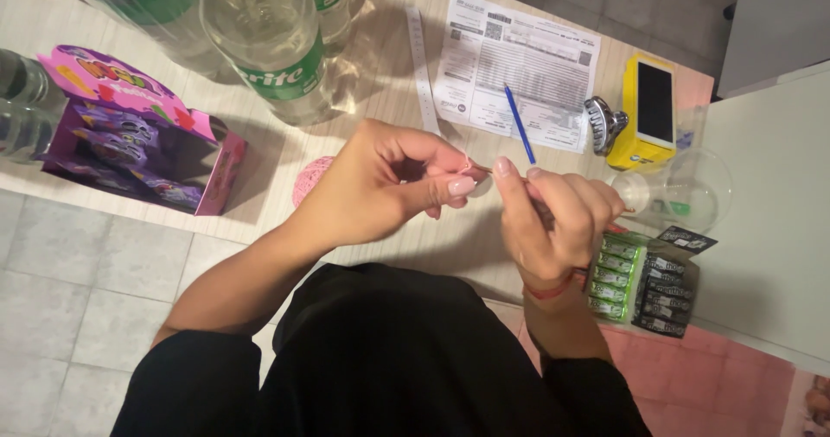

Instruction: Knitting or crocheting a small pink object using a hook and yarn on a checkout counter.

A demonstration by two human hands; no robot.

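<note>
The left hand (380, 186) is pinching a thin pale pink thread (468, 162) between thumb and forefinger at the centre of the frame, its fingers (462, 185) closed narrowly on it. The right hand (553, 221) is curling shut around something slender just beside it; what it is gripping I cannot tell, as the fingers are hiding it.

The thread is looking fine and limp, barely showing against the skin, so it is likely slipping out of such a light pinch if the hands are pulling apart. It seems to be running down to the round pink ball of yarn (309, 178) lying on the pale wooden surface (380, 74) behind the left wrist; a tug could be rolling that ball off the near edge.
</note>
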